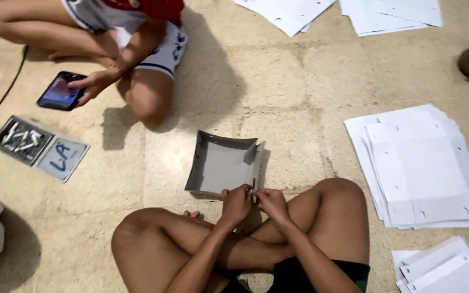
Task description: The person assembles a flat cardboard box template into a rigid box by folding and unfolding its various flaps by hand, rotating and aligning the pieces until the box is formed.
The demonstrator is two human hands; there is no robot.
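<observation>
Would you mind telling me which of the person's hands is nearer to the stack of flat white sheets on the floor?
The right hand. It sits on the stack's side of the grey cardboard tray; the left hand is just beyond it, farther from the stack.

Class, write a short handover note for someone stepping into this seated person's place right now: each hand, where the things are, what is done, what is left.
Left hand and right hand: both pinch the near edge of the grey cardboard tray, close together at its near right corner.
Tray sits on the floor just ahead of the crossed legs; three walls stand upright.
Done: far and side walls folded up.
Left: the near wall and corner under the fingers look unfinished.
Flat white blanks lie stacked to the right. Another person opposite touches a phone.
</observation>
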